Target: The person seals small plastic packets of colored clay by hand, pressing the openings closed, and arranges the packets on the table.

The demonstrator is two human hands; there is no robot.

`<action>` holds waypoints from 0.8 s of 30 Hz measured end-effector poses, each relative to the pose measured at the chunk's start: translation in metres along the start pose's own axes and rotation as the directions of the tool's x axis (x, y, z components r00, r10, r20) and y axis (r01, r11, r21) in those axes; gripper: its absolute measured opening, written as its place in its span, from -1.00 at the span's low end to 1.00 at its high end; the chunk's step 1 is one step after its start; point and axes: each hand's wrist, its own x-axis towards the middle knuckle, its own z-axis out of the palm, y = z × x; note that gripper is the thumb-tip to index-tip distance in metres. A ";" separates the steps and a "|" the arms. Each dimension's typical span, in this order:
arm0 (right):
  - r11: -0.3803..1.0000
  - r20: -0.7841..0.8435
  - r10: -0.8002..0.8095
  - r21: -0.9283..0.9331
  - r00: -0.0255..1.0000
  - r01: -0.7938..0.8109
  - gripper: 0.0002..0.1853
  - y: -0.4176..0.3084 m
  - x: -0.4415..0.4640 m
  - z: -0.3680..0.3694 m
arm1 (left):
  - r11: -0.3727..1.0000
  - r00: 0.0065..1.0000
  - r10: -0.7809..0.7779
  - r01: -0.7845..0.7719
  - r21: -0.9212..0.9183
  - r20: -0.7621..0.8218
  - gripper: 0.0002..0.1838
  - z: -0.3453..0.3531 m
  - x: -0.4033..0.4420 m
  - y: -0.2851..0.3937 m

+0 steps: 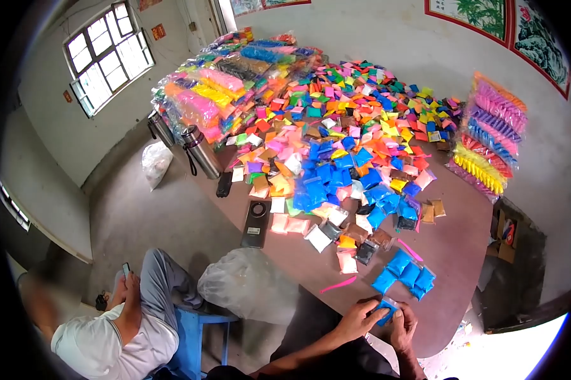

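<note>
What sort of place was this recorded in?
Probably a small home-style workshop or packing room: a table heaped with small colored packets, bulk bags of bright items piled at its far end, and framed pictures on a plain wall.

Small, flat blue packet (388,311), pinched upright at the table's edge (447,335).

2 flasks (202,153), 2 pink sticks (338,284) (1 pr. ea.), 1 stool (190,324).
</note>
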 end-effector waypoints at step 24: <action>0.998 -0.126 -0.011 -0.066 0.992 0.002 -0.81 0.030 0.005 -0.006 | 0.990 0.998 0.043 -0.048 0.135 0.037 -0.69 -0.002 0.005 -0.004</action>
